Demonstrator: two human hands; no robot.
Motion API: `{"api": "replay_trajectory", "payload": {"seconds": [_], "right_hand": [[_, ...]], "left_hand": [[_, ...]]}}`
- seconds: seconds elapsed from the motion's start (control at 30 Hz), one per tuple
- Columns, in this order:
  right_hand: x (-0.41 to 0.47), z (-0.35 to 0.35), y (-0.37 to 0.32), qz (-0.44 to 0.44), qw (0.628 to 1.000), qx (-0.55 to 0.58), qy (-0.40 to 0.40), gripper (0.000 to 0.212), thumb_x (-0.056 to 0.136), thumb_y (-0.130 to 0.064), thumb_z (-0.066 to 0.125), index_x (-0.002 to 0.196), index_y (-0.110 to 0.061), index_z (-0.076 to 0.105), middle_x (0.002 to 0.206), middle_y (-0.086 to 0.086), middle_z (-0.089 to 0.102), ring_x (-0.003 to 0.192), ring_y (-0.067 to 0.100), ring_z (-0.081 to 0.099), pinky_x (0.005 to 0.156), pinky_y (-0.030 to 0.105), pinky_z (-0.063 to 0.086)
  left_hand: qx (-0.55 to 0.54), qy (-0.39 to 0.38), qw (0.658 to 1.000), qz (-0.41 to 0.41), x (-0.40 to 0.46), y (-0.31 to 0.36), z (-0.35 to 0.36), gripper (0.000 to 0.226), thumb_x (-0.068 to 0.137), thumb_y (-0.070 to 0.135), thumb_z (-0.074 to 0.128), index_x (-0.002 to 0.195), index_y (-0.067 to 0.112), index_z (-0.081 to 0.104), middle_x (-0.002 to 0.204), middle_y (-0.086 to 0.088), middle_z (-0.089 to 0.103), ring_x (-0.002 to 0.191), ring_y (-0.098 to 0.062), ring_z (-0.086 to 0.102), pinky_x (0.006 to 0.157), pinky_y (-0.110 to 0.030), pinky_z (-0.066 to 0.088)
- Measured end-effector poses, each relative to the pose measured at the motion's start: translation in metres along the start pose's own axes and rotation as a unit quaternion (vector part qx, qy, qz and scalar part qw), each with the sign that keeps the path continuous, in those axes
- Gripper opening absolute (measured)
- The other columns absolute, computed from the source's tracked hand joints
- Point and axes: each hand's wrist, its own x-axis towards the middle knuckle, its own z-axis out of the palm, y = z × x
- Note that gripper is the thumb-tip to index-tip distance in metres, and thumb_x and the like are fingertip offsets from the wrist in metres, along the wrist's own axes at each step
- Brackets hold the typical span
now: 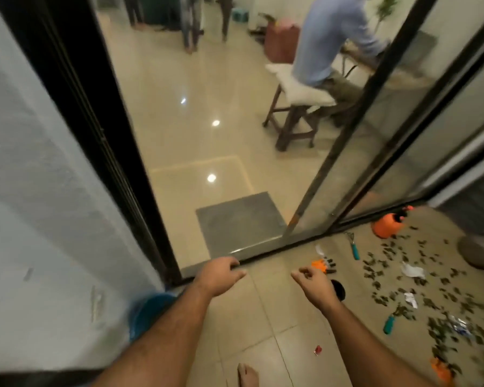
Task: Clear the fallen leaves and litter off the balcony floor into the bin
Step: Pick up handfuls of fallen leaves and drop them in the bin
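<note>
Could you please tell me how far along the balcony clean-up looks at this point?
Nothing looks cleared yet. Leaves and paper scraps still cover the floor on the right, plus a red scrap. Both the left hand and right hand hold nothing. All the gathering remains.

Glossy tile floor (179, 88), rough plastered wall (25, 163), wooden stool (291, 121), crumpled paper scrap (412, 270).

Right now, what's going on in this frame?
A person stands barefoot on the balcony, both hands out in front and holding nothing: left hand, right hand. The leaves and paper scraps lie scattered on the floor tiles to the right, untouched. A blue bucket sits by the wall on the left. Clearing hasn't visibly begun.
</note>
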Motion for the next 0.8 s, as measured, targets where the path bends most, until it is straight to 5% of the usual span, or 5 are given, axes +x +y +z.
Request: {"api": "replay_trajectory", "payload": {"seconds": [0.13,0.3,0.47,0.8], "right_hand": [[-0.039,-0.039,0.043,0.044,0.992,0.06,0.101,0.047,0.087,-0.049,0.067,0.121,-0.017,0.066,0.109,0.004,0.07,0.097,0.02,0.063,0.089,0.038,0.052],[-0.108,-0.057,0.106,0.123,0.969,0.134,0.168,0.058,0.089,-0.046,0.068,0.136,-0.015,0.055,0.133,0.009,0.059,0.118,0.025,0.058,0.097,0.038,0.048],[-0.155,-0.084,0.182,0.193,0.944,0.158,0.217,0.058,0.085,-0.046,0.069,0.133,-0.015,0.059,0.136,0.008,0.058,0.122,0.023,0.056,0.103,0.039,0.046],[-0.197,-0.162,0.304,0.257,0.929,0.155,0.216,0.044,0.089,-0.039,0.067,0.128,-0.019,0.061,0.132,0.003,0.059,0.12,0.017,0.056,0.097,0.027,0.044]], "left_hand": [[0.06,-0.016,0.993,0.098,0.0,0.066,-0.01,0.042,0.095,0.048,0.056,0.125,0.02,0.064,0.126,0.001,0.066,0.114,-0.018,0.06,0.093,-0.028,0.047],[0.119,-0.073,0.974,0.179,-0.01,0.122,0.023,0.051,0.088,0.055,0.054,0.128,0.026,0.062,0.13,0.006,0.063,0.117,-0.013,0.058,0.098,-0.033,0.048],[0.18,-0.13,0.942,0.252,-0.025,0.186,0.082,0.049,0.09,0.056,0.052,0.132,0.03,0.057,0.131,0.004,0.061,0.119,-0.015,0.057,0.098,-0.031,0.046],[0.193,-0.189,0.919,0.288,-0.022,0.297,0.214,0.046,0.091,0.05,0.055,0.13,0.027,0.061,0.133,0.006,0.06,0.117,-0.012,0.057,0.094,-0.023,0.043]]}}
